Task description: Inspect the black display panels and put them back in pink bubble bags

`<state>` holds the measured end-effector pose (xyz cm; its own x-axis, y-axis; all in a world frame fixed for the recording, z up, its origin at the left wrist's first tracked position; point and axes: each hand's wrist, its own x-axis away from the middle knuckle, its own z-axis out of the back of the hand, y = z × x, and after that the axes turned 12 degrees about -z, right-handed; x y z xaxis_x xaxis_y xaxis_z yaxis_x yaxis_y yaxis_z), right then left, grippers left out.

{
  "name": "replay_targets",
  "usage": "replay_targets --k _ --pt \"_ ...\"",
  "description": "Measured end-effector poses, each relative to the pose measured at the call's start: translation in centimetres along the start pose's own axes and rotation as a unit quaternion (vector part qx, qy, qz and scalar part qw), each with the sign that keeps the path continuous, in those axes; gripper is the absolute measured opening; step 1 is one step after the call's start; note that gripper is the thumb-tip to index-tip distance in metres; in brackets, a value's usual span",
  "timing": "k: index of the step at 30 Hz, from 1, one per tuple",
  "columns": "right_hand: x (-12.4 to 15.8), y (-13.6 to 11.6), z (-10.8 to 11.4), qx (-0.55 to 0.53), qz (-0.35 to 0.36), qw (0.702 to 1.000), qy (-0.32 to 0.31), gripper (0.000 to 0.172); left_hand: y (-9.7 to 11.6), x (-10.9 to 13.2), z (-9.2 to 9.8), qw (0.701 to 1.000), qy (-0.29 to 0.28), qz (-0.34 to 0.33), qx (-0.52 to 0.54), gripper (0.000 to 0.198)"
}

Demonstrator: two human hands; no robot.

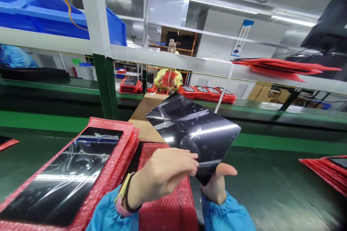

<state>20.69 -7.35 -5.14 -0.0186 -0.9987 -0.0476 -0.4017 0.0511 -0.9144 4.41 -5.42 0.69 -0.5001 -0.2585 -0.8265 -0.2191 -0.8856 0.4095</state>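
A glossy black glass panel (196,126), tilted up with a corner pointing down, stands in front of me. My right hand (217,184) supports it at the lower corner, its thumb sticking out to the side and its other fingers hidden behind. In front of the panel's lower left is my left hand (166,168), fingers stretched out; whether it touches the surface I cannot tell. Below lies a stack of red bubble-wrap bags (168,205). To the left, another black glass panel (65,173) rests on more red bubble-wrap bags (108,184).
A cardboard piece (146,115) lies behind the bags. Red bags with dark panels (329,173) sit at the right edge. Overhead, a white shelf rail (187,61) carries red bags (282,68) and a blue bin (54,14). Across the bench, a person (169,77) holds something red.
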Motion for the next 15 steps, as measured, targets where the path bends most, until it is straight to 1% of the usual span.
replay_targets --k 1,3,4,5,6,8,10,11,12,13,15 --pt "-0.1 -0.1 -0.3 -0.017 0.019 1.0 0.004 0.104 -0.3 0.1 -0.2 0.998 0.06 0.027 0.006 0.021" --pt "-0.2 -0.3 -0.6 -0.059 0.064 0.996 0.01 0.096 -0.9 0.2 -0.3 0.979 0.182 0.091 0.017 0.014" --pt "-0.2 -0.4 -0.6 -0.077 0.083 0.993 0.012 0.092 -1.2 0.2 -0.2 0.966 0.225 0.121 0.023 0.011" --pt "-0.2 -0.6 -0.4 -0.091 0.097 0.991 0.014 0.088 -1.5 0.2 -0.1 0.956 0.253 0.144 0.031 0.01" --pt "-0.2 -0.8 -0.1 -0.094 0.102 0.99 0.014 0.082 -1.9 0.1 0.2 0.949 0.267 0.164 0.042 0.011" --pt "-0.2 -1.2 0.9 -0.074 0.094 0.993 0.018 0.071 -2.6 -0.1 0.9 0.94 0.268 0.197 0.078 0.012" --pt "-0.3 -1.5 2.1 -0.052 0.083 0.995 0.025 0.061 -3.4 -0.4 1.5 0.924 0.268 0.221 0.157 0.012" --pt "-0.4 -1.4 2.5 -0.047 0.08 0.995 0.029 0.061 -3.8 -0.6 1.7 0.91 0.275 0.229 0.208 0.012" --pt "-0.5 -1.3 2.7 -0.047 0.078 0.995 0.033 0.064 -4.2 -0.8 1.8 0.892 0.291 0.229 0.261 0.012" --pt "-0.5 -1.1 2.8 -0.052 0.077 0.995 0.034 0.07 -4.5 -0.9 1.9 0.869 0.317 0.224 0.307 0.012" --pt "-0.7 -0.7 2.1 -0.067 0.073 0.995 0.031 0.079 -4.9 -1.1 1.8 0.821 0.399 0.195 0.359 0.012"
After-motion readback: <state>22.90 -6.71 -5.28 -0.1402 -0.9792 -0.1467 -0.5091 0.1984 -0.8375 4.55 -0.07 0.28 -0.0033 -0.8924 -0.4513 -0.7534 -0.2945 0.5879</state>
